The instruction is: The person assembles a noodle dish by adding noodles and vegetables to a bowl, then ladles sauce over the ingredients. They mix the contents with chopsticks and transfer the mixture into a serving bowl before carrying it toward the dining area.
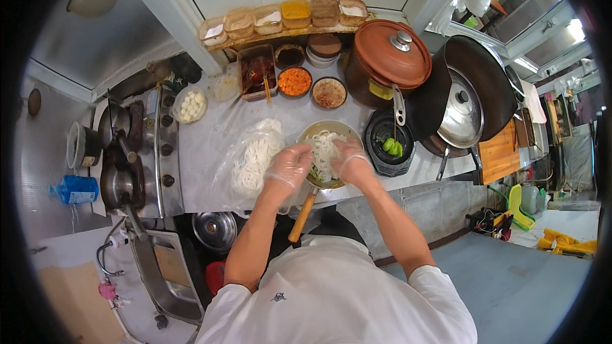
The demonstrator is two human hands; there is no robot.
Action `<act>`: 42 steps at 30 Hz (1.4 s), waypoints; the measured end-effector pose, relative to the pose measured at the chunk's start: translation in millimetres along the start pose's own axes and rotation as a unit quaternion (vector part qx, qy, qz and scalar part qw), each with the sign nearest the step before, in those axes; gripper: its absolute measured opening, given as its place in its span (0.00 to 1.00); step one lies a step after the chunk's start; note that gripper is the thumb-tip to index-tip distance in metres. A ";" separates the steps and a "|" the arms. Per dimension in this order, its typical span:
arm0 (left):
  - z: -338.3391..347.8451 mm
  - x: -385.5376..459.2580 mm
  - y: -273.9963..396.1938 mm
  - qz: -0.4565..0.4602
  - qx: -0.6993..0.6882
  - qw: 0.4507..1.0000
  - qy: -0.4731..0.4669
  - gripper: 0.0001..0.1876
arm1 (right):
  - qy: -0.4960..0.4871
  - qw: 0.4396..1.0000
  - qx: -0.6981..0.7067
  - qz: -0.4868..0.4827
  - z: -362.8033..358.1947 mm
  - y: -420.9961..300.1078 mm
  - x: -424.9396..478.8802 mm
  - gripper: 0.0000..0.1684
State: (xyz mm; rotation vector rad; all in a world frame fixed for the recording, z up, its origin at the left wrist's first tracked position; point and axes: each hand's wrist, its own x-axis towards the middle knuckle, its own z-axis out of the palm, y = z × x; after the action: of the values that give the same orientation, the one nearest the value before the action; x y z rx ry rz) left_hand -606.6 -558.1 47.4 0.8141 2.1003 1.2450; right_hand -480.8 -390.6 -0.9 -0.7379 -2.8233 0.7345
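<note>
White noodles (322, 145) lie in a round metal pan (351, 131) with a wooden handle, which points towards me. Some green shreds show at the pan's lower left. My left hand (290, 166), in a clear plastic glove, is at the pan's left rim with its fingers curled; whether it grips any noodles is unclear. My right hand (351, 160), gloved the same way, reaches over the right rim, its fingertips at the noodles. Left of the pan, a clear plastic bag (224, 167) holds a large heap of white noodles (256, 160).
Right of the pan stands a black bowl (375, 153) with green peppers (392, 147). Behind are bowls of orange chopped food (294, 81) and brownish food (329, 92), and a lidded clay pot (382, 52). A gas stove (165, 167) with pots is at left, a wooden board (498, 153) at right.
</note>
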 end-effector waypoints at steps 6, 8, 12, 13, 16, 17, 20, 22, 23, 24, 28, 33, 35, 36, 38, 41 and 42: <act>-33.9 -36.2 -2.5 -0.041 -0.110 0.991 0.070 0.10 | -0.082 0.992 -0.002 0.091 45.5 10.3 20.8 0.31; -40.3 -48.1 -13.2 -0.036 -0.123 0.988 0.090 0.10 | -0.090 0.989 0.066 0.096 13.7 0.9 22.5 0.30; -42.0 -59.6 -21.2 -0.025 -0.161 0.981 0.105 0.09 | 0.008 0.995 0.067 0.079 -35.7 -33.1 7.8 0.29; -42.6 -60.5 -19.6 -0.028 -0.183 0.978 0.097 0.09 | 0.002 0.995 0.079 0.056 -32.3 -31.4 8.2 0.28; -45.4 -59.6 -14.2 -0.054 -0.208 0.974 0.074 0.09 | -0.110 0.980 0.160 0.053 -20.4 -12.7 12.4 0.26; -45.4 -59.0 -13.3 -0.066 -0.209 0.973 0.065 0.09 | -0.103 0.981 0.161 0.045 -23.0 -2.7 8.3 0.26; -44.4 -59.1 -26.9 -0.080 -0.267 0.957 0.079 0.10 | -0.048 0.970 0.229 0.072 -35.1 23.3 -4.8 0.21; -48.1 -61.3 -23.3 -0.142 -0.365 0.915 0.095 0.10 | 0.021 0.923 0.357 0.141 -54.1 16.3 -11.3 0.17; -49.3 -62.9 -22.0 -0.173 -0.413 0.888 0.106 0.10 | 0.043 0.892 0.420 0.163 -69.6 5.0 -15.1 0.17; -45.1 -63.6 -18.2 -0.181 -0.421 0.885 0.083 0.11 | 0.008 0.890 0.427 0.160 -79.4 -3.0 -22.4 0.18; -2.1 -72.9 -21.7 -0.096 -0.311 0.945 -0.032 0.16 | -0.208 0.861 0.441 0.146 -75.2 -63.0 -46.2 0.22; 11.6 -76.4 -32.3 -0.107 -0.252 0.955 -0.119 0.22 | -0.139 0.904 0.397 0.072 -24.9 -76.9 -53.7 0.23; 4.5 -82.2 -35.2 -0.131 -0.258 0.950 -0.114 0.22 | -0.082 0.918 0.382 0.062 -23.7 -61.0 -47.1 0.21; 0.7 -86.3 -34.1 -0.119 -0.228 0.959 -0.120 0.22 | -0.094 0.900 0.414 0.100 -24.9 -53.5 -44.2 0.21; -3.1 -95.6 -28.5 -0.097 -0.169 0.972 -0.131 0.23 | -0.089 0.910 0.392 0.107 -28.9 -47.2 -35.3 0.19; -16.1 -104.0 -10.8 -0.110 -0.121 0.970 -0.178 0.23 | -0.006 0.951 0.309 -0.012 -6.3 -58.6 -14.6 0.17; -18.6 -107.9 -10.5 -0.122 -0.141 0.966 -0.177 0.21 | -0.013 0.959 0.279 -0.052 1.5 -69.9 -5.0 0.16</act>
State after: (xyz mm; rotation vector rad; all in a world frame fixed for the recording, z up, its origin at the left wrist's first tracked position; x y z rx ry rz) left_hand -551.2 -651.8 62.6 0.5800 1.6366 1.1355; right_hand -506.5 -446.9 32.0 -0.4761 -2.4471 1.4347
